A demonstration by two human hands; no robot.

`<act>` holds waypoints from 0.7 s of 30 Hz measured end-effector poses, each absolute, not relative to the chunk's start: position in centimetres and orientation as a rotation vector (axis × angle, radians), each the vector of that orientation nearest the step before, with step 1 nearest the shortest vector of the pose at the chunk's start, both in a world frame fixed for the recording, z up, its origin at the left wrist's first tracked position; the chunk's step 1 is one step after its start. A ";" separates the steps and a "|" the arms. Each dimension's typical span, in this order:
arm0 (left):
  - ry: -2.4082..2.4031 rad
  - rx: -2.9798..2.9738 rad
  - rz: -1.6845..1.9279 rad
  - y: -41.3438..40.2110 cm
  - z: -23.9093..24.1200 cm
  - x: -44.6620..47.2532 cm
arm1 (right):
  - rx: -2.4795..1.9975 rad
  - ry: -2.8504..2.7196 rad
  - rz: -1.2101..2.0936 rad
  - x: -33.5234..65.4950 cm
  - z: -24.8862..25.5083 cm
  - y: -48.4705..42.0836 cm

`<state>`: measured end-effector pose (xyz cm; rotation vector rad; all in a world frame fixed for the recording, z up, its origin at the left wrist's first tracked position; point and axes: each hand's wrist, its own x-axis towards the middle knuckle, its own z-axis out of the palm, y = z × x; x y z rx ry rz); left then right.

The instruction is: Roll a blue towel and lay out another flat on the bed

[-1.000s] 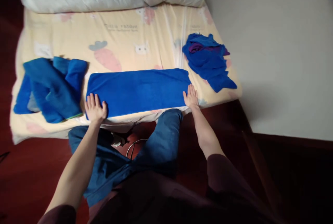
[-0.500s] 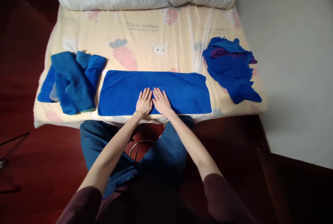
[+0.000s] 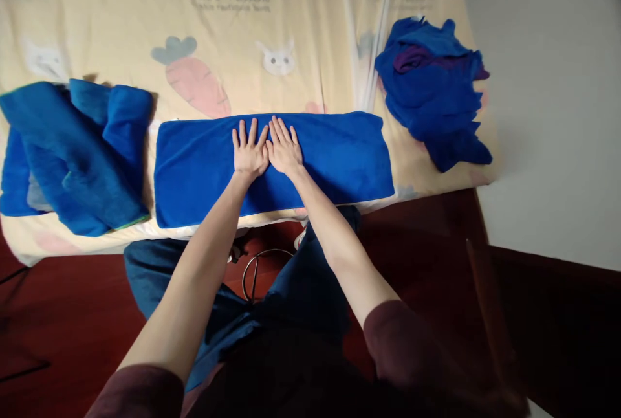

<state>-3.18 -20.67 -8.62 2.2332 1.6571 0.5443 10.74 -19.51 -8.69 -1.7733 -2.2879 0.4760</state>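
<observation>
A blue towel [image 3: 339, 159] lies spread as a long flat rectangle along the near edge of the bed. My left hand [image 3: 251, 151] rests palm down near its middle, fingers spread. Right beside it, my right hand [image 3: 285, 146] also lies flat on the towel, fingers stretched toward the far edge. The two thumbs are close together; whether they touch I cannot tell. Neither hand grips the cloth. Shallow wrinkles show at the towel's left end.
Several folded blue and teal towels [image 3: 82, 153] are stacked loosely at the left. A crumpled heap of blue and purple cloths [image 3: 431, 101] lies at the right, near a pale wall [image 3: 548, 114]. Beneath everything is a yellow printed bedsheet [image 3: 310, 36].
Both hands have slid forward over the towel, from its near part to nearer its far edge, and the left fingers have spread. My view has tipped and moved closer.
</observation>
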 end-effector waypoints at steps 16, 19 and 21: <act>1.684 2.075 0.596 -18.5 -7.9 -5.3 | -1.768 -2.337 0.381 13.4 -8.8 -17.2; 1.775 2.026 0.600 -18.7 -7.5 -7.6 | -1.776 -2.298 0.425 16.5 -9.1 -17.0; 1.833 2.003 0.591 -18.8 -7.3 -9.3 | -1.801 -2.284 0.433 19.0 -9.4 -16.8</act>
